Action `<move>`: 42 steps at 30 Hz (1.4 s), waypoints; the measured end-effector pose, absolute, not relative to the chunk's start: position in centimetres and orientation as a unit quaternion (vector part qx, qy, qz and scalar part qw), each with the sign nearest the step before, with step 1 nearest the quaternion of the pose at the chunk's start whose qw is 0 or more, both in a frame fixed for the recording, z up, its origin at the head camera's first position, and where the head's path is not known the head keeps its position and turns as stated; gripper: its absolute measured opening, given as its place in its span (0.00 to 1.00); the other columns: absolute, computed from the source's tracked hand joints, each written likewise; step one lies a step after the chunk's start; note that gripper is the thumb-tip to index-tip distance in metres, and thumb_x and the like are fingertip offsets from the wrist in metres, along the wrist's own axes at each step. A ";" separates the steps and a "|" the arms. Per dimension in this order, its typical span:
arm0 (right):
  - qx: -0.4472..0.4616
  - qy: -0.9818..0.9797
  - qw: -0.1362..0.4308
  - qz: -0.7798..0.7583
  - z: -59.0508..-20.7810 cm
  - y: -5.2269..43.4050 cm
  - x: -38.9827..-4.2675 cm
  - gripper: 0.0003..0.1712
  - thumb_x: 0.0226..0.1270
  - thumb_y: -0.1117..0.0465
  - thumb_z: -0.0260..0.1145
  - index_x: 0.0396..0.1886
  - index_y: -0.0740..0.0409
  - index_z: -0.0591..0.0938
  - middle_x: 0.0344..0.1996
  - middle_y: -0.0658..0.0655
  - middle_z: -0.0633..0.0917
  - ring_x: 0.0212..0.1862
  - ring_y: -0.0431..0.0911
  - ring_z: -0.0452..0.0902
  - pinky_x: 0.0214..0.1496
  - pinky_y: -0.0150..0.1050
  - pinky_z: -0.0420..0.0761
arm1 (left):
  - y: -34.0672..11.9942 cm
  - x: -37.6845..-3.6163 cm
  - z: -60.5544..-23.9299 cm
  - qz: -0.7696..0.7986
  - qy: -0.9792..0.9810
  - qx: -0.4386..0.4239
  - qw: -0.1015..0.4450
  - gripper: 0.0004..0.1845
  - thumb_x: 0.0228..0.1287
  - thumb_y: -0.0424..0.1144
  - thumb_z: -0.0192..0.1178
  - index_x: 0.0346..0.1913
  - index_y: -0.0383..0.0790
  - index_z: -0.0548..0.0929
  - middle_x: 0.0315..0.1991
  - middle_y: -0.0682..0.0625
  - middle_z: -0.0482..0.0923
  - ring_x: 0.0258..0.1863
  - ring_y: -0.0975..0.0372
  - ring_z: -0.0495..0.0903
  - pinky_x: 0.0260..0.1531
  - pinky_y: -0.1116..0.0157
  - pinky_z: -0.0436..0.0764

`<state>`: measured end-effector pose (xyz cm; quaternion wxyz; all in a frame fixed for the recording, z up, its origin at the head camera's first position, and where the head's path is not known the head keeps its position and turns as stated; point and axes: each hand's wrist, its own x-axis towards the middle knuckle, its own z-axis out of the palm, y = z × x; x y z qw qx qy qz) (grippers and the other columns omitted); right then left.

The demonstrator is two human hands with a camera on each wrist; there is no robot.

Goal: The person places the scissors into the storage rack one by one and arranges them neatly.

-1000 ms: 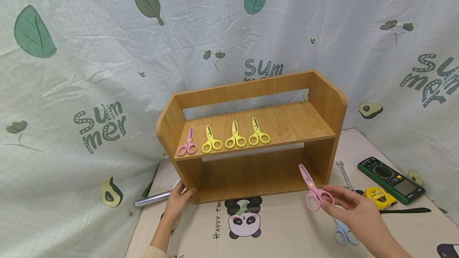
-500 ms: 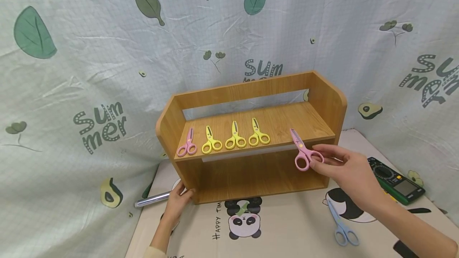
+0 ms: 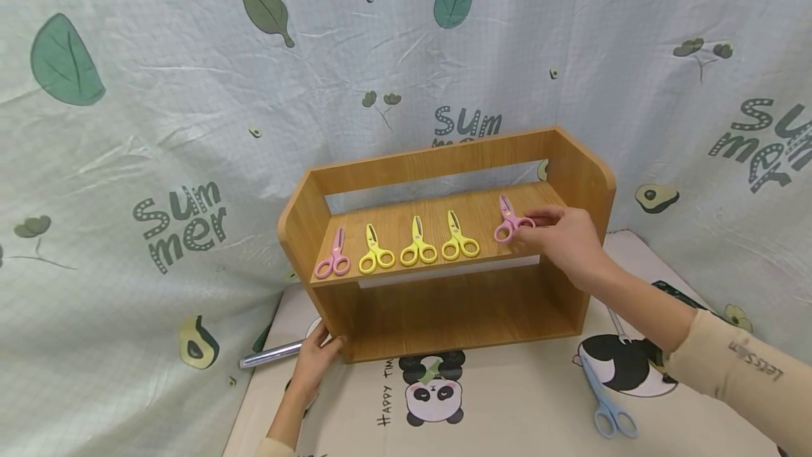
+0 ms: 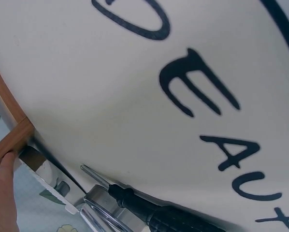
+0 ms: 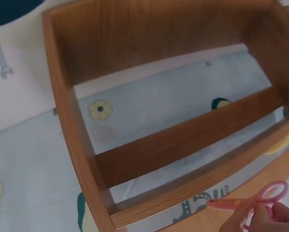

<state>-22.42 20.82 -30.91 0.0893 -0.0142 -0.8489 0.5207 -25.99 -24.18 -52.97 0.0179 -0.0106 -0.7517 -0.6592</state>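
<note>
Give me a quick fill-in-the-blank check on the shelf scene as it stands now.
1. The right hand pinches the ___ plastic scissors over the wooden shelf unit.
2. Between the two pink pairs lie ___ yellow plastic scissors.
3. The left hand rests at the unit's bottom ___ corner.
4. The blue plastic scissors lie on the ___ mat.

Missing: pink; three; left; panda

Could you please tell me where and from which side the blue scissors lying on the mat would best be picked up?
Probably by the handle loops: the blue scissors lie flat on the mat, blades pointing away, loops nearest the person. Coming from above with the right hand, the fingers could pinch across the loops, clear of the blades.
</note>
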 end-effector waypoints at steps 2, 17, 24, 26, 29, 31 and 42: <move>-0.019 -0.854 0.082 0.513 -30.7 20.5 -23.3 0.31 0.67 0.54 0.73 0.65 0.64 0.81 0.54 0.65 0.84 0.54 0.52 0.73 0.43 0.30 0.77 | -24.1 -26.0 -53.0 -0.658 -0.753 -0.013 0.018 0.37 0.70 0.24 0.58 0.80 0.33 0.61 0.76 0.29 0.64 0.70 0.37 0.72 0.58 0.55 0.83; -0.022 -0.895 0.065 0.441 -31.4 19.5 -26.5 0.27 0.65 0.60 0.74 0.60 0.70 0.82 0.51 0.68 0.84 0.48 0.54 0.72 0.41 0.36 0.73 | -24.1 -25.8 -52.8 -0.654 -0.756 -0.012 0.012 0.37 0.70 0.26 0.59 0.80 0.34 0.61 0.77 0.30 0.63 0.71 0.36 0.71 0.60 0.52 0.81; 0.004 -0.920 0.058 0.388 -30.7 19.2 -26.9 0.23 0.60 0.59 0.76 0.49 0.70 0.86 0.38 0.62 0.84 0.41 0.52 0.74 0.37 0.37 0.71 | -24.1 -25.8 -53.0 -0.657 -0.754 -0.008 0.014 0.38 0.70 0.26 0.59 0.80 0.34 0.60 0.78 0.30 0.62 0.72 0.36 0.70 0.61 0.51 0.81; 0.010 -0.922 0.046 0.385 -30.4 19.2 -26.9 0.21 0.59 0.59 0.76 0.48 0.69 0.86 0.36 0.60 0.84 0.39 0.51 0.73 0.35 0.37 0.70 | -24.2 -25.8 -53.0 -0.657 -0.753 -0.008 0.014 0.38 0.70 0.26 0.59 0.81 0.33 0.59 0.78 0.30 0.62 0.71 0.36 0.70 0.61 0.51 0.81; 0.020 -0.924 0.026 0.381 -29.9 19.3 -27.0 0.19 0.60 0.60 0.76 0.47 0.69 0.87 0.34 0.59 0.83 0.35 0.49 0.72 0.32 0.36 0.71 | -24.1 -25.8 -53.0 -0.657 -0.754 -0.008 0.014 0.38 0.70 0.26 0.59 0.81 0.34 0.59 0.78 0.30 0.62 0.72 0.36 0.70 0.62 0.51 0.80; 0.027 -0.925 0.016 0.378 -29.7 19.4 -27.0 0.18 0.61 0.62 0.75 0.47 0.69 0.87 0.33 0.58 0.82 0.32 0.48 0.72 0.30 0.36 0.71 | -24.1 -25.7 -52.9 -0.657 -0.754 -0.010 0.014 0.38 0.71 0.25 0.59 0.81 0.34 0.59 0.78 0.29 0.61 0.72 0.36 0.70 0.63 0.49 0.79; 0.037 -0.935 -0.008 0.353 -29.6 19.7 -26.6 0.17 0.57 0.63 0.77 0.43 0.68 0.87 0.35 0.60 0.83 0.42 0.53 0.72 0.37 0.39 0.70 | -24.1 -25.8 -52.9 -0.652 -0.758 -0.011 0.019 0.37 0.71 0.25 0.58 0.80 0.33 0.60 0.77 0.29 0.62 0.72 0.34 0.70 0.63 0.48 0.80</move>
